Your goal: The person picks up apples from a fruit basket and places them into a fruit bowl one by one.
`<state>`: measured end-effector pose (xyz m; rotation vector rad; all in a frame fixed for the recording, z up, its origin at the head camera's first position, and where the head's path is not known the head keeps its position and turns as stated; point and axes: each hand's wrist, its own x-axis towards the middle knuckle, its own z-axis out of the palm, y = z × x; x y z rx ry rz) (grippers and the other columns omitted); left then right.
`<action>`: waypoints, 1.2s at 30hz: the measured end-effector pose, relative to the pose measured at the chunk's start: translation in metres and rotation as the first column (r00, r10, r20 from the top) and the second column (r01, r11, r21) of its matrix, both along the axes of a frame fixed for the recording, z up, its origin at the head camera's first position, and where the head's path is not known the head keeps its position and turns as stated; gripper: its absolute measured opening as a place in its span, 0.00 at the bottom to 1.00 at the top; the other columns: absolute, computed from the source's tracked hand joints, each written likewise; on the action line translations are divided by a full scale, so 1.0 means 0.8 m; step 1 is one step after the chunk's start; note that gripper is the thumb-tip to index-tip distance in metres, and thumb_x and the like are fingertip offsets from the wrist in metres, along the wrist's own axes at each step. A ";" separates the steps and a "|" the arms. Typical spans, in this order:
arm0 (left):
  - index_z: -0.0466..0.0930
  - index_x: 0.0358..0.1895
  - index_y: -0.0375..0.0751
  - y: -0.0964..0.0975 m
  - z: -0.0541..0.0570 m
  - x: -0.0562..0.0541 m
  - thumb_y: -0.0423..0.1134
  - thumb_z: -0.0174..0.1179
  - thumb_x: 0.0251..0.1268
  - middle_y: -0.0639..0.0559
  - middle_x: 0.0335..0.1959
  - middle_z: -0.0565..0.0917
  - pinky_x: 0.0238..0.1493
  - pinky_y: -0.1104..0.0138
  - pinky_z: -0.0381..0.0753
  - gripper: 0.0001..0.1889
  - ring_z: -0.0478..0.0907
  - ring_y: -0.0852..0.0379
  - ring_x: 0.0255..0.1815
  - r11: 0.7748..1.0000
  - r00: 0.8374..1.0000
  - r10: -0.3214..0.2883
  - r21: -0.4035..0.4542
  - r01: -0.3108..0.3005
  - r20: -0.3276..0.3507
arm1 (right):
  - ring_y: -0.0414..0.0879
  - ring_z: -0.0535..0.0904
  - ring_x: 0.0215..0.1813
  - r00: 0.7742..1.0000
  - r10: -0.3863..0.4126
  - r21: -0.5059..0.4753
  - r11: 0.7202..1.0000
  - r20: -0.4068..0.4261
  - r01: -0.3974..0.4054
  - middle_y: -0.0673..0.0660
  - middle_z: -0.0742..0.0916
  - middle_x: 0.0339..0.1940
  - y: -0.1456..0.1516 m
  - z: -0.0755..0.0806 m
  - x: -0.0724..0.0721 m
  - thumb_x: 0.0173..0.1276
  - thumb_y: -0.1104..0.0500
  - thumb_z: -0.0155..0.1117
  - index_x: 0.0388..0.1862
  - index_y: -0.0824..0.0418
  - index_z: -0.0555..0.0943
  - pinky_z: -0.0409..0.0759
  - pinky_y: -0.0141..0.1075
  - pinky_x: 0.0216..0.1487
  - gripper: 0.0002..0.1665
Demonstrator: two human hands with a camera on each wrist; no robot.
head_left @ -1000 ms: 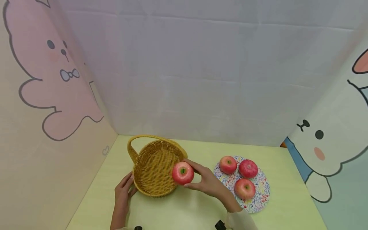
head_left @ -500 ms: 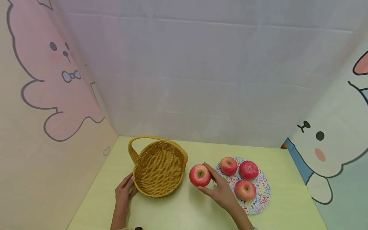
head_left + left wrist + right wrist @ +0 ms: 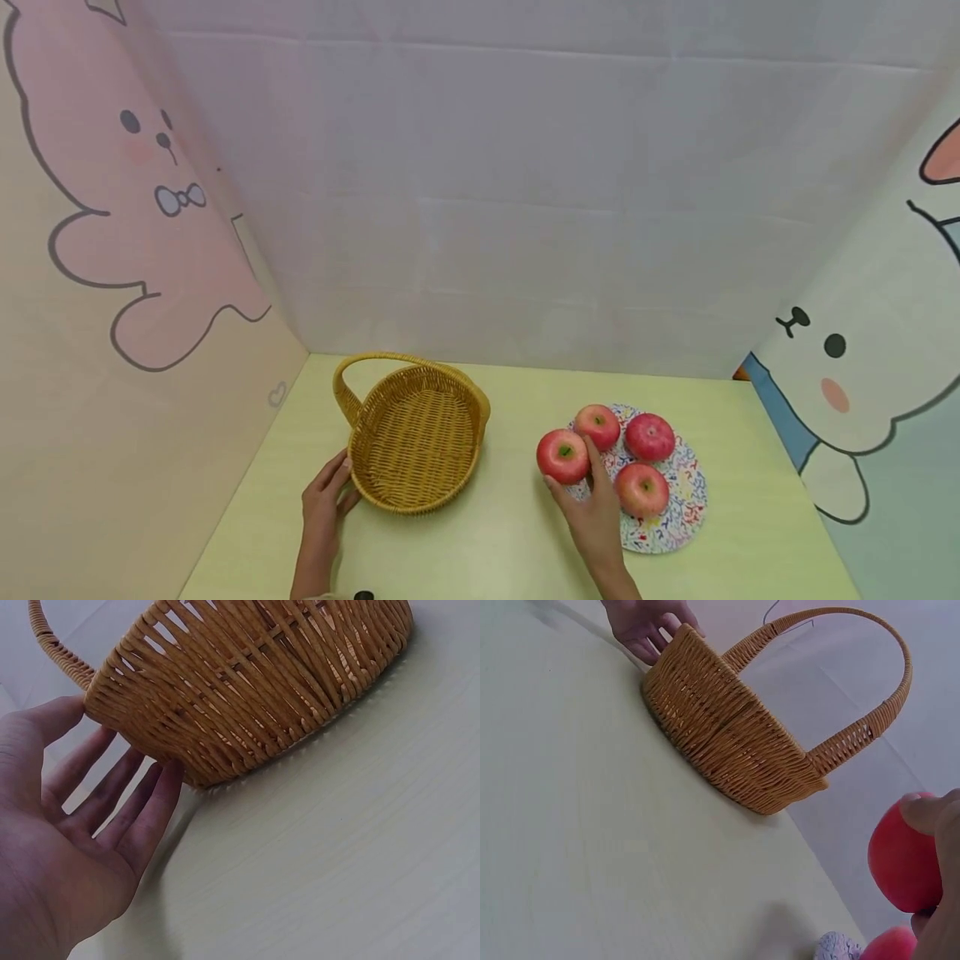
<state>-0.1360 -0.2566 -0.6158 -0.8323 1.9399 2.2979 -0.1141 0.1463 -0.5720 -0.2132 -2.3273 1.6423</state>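
Note:
My right hand (image 3: 596,512) grips a red apple (image 3: 562,457) between thumb and fingers, at the left edge of the patterned plate (image 3: 682,517). In the right wrist view that apple (image 3: 904,859) hangs above the table, its shadow on the surface. A yellow-brown wicker basket (image 3: 416,450) with a tall arched handle stands to the left, its inside bare. My left hand (image 3: 324,496) touches the basket's left side. Seen from the left wrist, its straight, spread fingers (image 3: 154,814) rest against the woven wall, with the thumb at the rim.
Three more apples lie on the plate: one at the back left (image 3: 597,427), one at the back right (image 3: 650,437) and one in front (image 3: 642,490). A pale wall (image 3: 525,208) closes off the table's back; cartoon-printed panels flank both sides.
My right hand has carried the apple rightward, from over the basket's right rim to the plate's left edge. The left hand and the basket have stayed in place.

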 end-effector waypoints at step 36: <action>0.70 0.77 0.42 0.003 -0.001 0.001 0.55 0.65 0.74 0.80 0.48 0.83 0.47 0.70 0.89 0.35 0.83 0.75 0.50 1.000 1.000 -0.004 -0.031 0.003 -0.031 | 0.70 0.59 0.79 0.927 -0.374 0.050 0.926 -0.002 0.374 0.75 0.65 0.77 -0.028 -0.065 -0.001 0.69 0.67 0.71 0.82 0.73 0.53 0.56 0.65 0.81 0.50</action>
